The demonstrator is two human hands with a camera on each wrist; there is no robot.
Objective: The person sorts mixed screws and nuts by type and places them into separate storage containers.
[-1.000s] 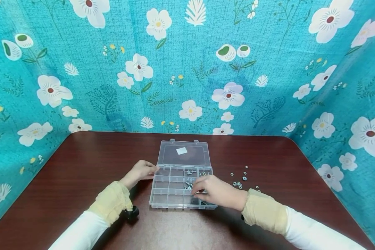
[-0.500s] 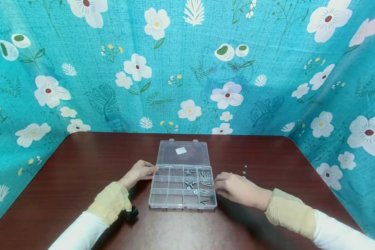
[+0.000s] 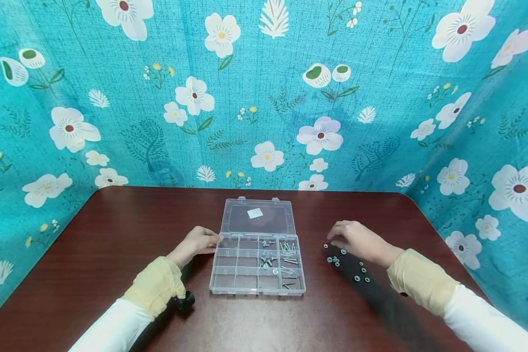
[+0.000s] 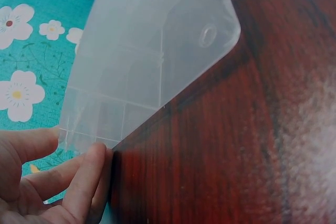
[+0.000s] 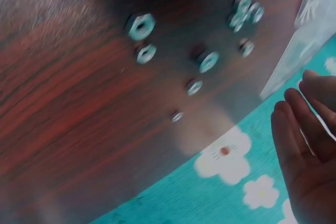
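A clear plastic compartment box [image 3: 225, 280] lies on the table with its lid [image 3: 259, 222] folded back. Bolts [image 3: 268, 262] and long thin screws [image 3: 289, 249] sit in its right-hand columns. My left hand [image 3: 196, 246] holds the box at its back left corner; in the left wrist view, the fingertips [image 4: 97, 153] lie against the box's edge. To the right of the box, my right hand [image 3: 360, 240] hovers over the far end of some scattered metal nuts [image 5: 142, 27]. Its fingers are loosely bent, with nothing seen between them. It hides part of the table beneath.
Several nuts of differing sizes [image 3: 357, 278] lie spread on the dark red-brown table [image 3: 264, 322], some bunched together. A black round object [image 3: 186, 299] shows under the left wrist. A flowered blue curtain [image 3: 229, 146] stands behind the table and along both sides.
My right hand has moved from above the box's compartments, past its right edge, to the far end of the nuts. My left hand has stayed at the box's corner.
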